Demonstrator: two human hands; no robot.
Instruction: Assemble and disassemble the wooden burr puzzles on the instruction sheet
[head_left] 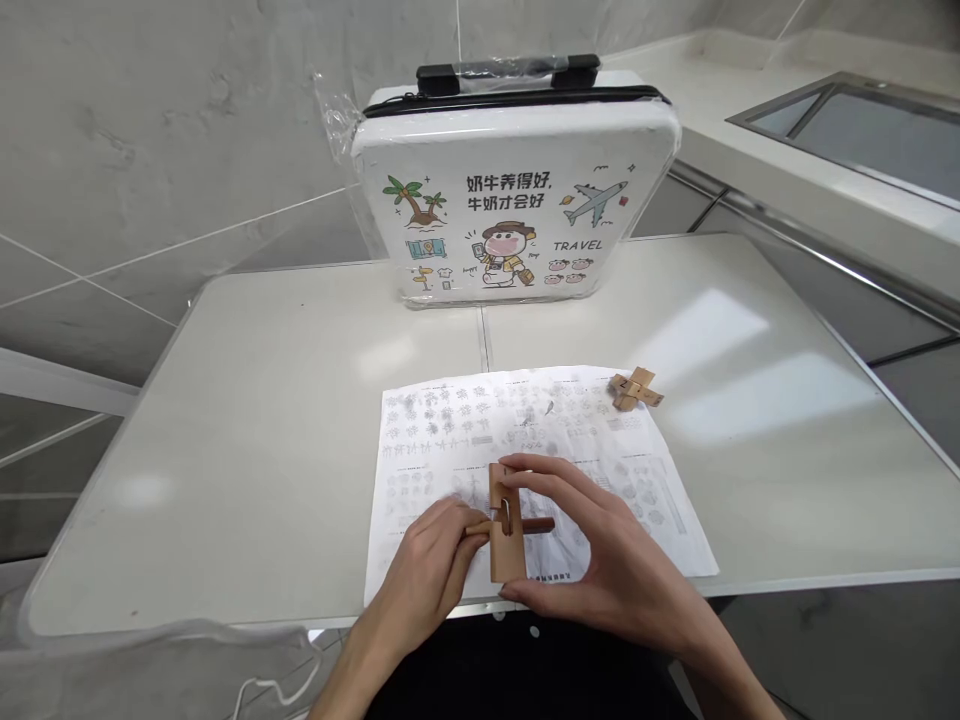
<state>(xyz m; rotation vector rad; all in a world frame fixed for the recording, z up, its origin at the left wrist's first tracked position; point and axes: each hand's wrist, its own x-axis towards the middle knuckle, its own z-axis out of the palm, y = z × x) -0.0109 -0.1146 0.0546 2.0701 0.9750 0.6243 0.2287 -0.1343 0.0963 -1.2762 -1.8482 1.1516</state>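
Observation:
Between my hands, over the near part of a printed paper sheet (442,480), is a notched wooden puzzle block (508,553). My right hand (600,535) spans the block lengthwise, fingertips at its far end and thumb at its near end. With fingers pinched, my left hand (436,555) grips a thin wooden stick (477,527) at the block's left side. A darker wooden piece (538,525) sticks out on the right, under my right palm. Whether the stick and the darker piece are one part, the block hides.
An interlocked wooden cross puzzle (636,390) lies at the sheet's far right corner. Behind the sheet, a white cartoon case (517,200) in clear plastic wrap stands on the pale table (285,430). A counter (795,130) runs along the right.

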